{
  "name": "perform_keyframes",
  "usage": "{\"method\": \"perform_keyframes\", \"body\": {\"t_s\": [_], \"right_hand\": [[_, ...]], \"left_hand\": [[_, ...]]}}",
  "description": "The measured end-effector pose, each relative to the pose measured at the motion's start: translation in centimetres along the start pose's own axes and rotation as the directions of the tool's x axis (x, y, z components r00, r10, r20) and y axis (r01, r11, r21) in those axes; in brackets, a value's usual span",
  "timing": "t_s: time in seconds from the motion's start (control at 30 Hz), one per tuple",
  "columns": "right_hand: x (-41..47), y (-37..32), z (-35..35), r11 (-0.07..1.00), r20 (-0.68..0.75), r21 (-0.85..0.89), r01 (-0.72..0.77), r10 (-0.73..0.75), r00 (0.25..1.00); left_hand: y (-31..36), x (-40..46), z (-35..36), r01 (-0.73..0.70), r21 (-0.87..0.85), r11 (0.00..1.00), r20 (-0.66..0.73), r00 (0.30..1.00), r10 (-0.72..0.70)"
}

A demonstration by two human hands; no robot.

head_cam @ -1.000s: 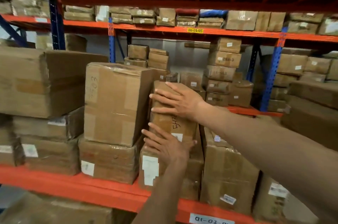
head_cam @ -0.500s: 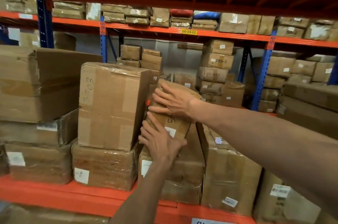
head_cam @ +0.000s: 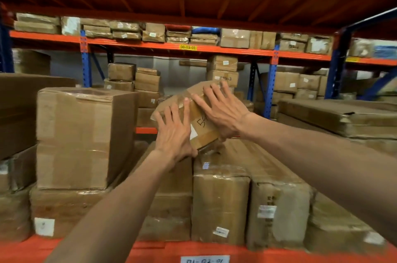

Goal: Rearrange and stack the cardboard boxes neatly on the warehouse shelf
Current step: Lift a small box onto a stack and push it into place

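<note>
A small taped cardboard box (head_cam: 199, 125) with handwritten numbers and a white label is tilted in mid-air above the lower boxes. My left hand (head_cam: 175, 133) presses flat on its lower left face, thumb hooked under its bottom edge. My right hand (head_cam: 219, 110) lies spread over its upper right face. Below it lie long wrapped boxes (head_cam: 221, 196) on the orange shelf (head_cam: 150, 252). A tall box (head_cam: 83, 133) stands just to the left on a flatter box (head_cam: 64, 213).
A large box (head_cam: 19, 110) and more stacks fill the far left. Flat long cartons (head_cam: 335, 116) lie at the right. Blue uprights (head_cam: 271, 88) and an orange beam (head_cam: 193, 48) carry the rear rack, which is packed with small boxes (head_cam: 223, 73).
The small box stood upright beside the tall box; both hands have lifted it up and tilted it to the right. The camera has moved closer and higher.
</note>
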State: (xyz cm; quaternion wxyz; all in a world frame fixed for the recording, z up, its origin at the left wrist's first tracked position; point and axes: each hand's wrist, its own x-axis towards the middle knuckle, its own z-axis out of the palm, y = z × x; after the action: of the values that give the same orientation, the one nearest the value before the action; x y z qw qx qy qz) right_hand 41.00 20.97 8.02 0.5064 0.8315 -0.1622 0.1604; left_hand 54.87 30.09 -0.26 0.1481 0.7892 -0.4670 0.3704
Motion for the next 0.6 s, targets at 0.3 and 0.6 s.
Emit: {"method": "perform_keyframes", "body": {"t_s": [0.3, 0.6], "right_hand": [[-15.5, 7.5, 5.7, 0.965, 0.182, 0.121, -0.231, 0.208, 0.961], [-27.0, 7.2, 13.2, 0.853, 0.225, 0.307, -0.423, 0.367, 0.903]], "left_hand": [[15.4, 0.8, -2.9, -0.286, 0.01, 0.958, 0.053, 0.957, 0.285], [25.0, -0.9, -1.6, -0.501, 0.149, 0.852, 0.113, 0.865, 0.489]]}}
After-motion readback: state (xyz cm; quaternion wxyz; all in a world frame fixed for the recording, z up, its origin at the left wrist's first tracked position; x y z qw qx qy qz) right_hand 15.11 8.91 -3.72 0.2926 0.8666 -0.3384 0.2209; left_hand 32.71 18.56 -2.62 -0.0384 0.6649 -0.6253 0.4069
